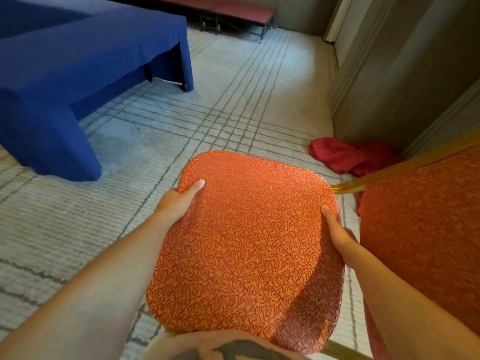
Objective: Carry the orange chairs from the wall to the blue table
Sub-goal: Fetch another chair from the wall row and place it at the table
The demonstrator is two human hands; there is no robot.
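Left hand (181,200) grips the left edge of the padded cushion of an orange chair (241,250): the thumb lies on top of the patterned fabric and the fingers curl underneath, out of sight. Right hand (337,236) grips the opposite, right edge in the same way, with the thumb on top and the fingers hidden below. The held chair fills the lower centre of the frame, between both forearms. A piece of its gold frame shows at the bottom right.

A second orange chair (426,229), also gold-framed, stands just beside it at the right edge. Behind that chair, a crumpled red cloth (340,155) lies on the floor at the foot of the wall (405,74). A pale carpet (233,105) with dark grid lines covers the floor. The blue table (78,61), draped to the floor, occupies the upper left, well apart from the held chair. A low red bench (244,13) runs along the top centre.
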